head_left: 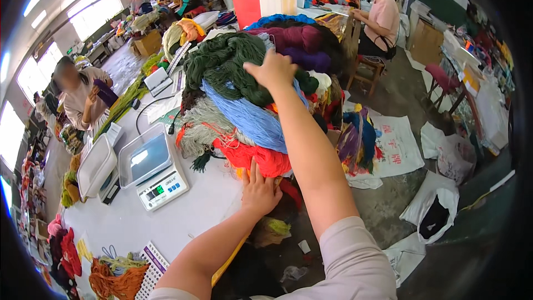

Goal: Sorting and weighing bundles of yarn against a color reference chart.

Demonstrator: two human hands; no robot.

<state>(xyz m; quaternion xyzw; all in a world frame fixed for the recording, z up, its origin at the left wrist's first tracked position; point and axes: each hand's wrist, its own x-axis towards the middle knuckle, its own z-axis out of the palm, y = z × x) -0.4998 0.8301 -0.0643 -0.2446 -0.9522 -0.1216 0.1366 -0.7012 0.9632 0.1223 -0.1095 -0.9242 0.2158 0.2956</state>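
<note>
A tall heap of yarn skeins stands at the table's edge in front of me. My left hand [261, 193] lies with fingers stretched out against the lower side of the red skein [250, 154]. Higher up, my right hand [273, 71] is over the right part of the dark green skein [222, 61], its thumb apart from the fingers and nothing visible in it. Between these skeins hangs a light blue skein [244, 116], with a grey skein [202, 125] to its left. Maroon yarn [294, 38] is piled behind my right hand.
On the white table [205, 211] stands a digital scale [162, 188] with a clear plastic tray [145, 156]; another tray [96, 168] is beside it. Rust-orange yarn [117, 279] lies near left. One person [83, 94] is at left, another [383, 16] at far right. White sacks [400, 147] lie on the floor.
</note>
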